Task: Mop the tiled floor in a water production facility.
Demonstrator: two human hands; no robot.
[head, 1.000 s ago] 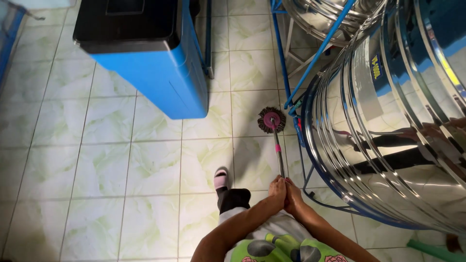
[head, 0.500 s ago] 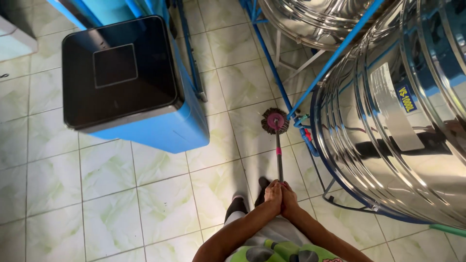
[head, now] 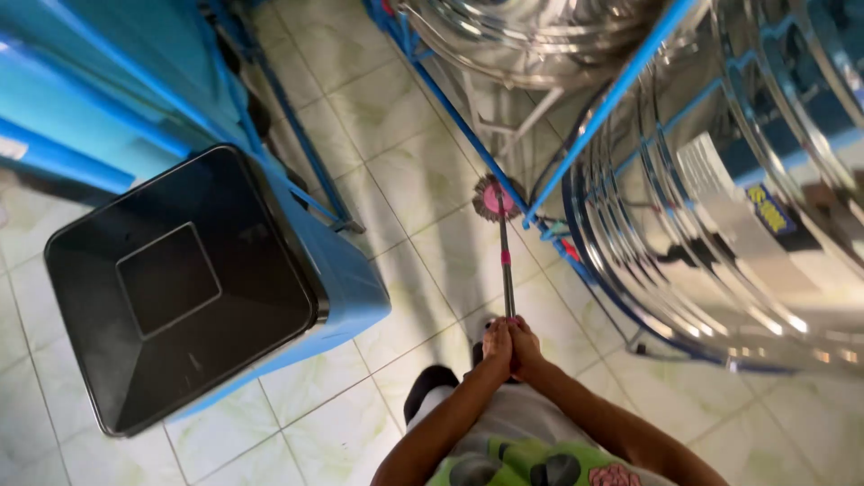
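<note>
Large ribbed steel tank (head: pixel 720 180) on a blue metal frame (head: pixel 621 90) occupies the right side. Blue bin with black lid (head: pixel 180 288) stands at left on the tiled floor (head: pixel 432 189). Mop (head: pixel 504 261) upright between them, round pink head on the floor beside the frame. Left hand (head: pixel 497 344) and right hand (head: pixel 526 347) clasp the handle top, pressed together.

A mop (head: pixel 504 252) stands on the tiled floor (head: pixel 414 180) between a lidded bin (head: pixel 180 288) at left and a steel tank (head: pixel 747 198) at right, its head beside the tank's frame (head: pixel 576 153).
</note>
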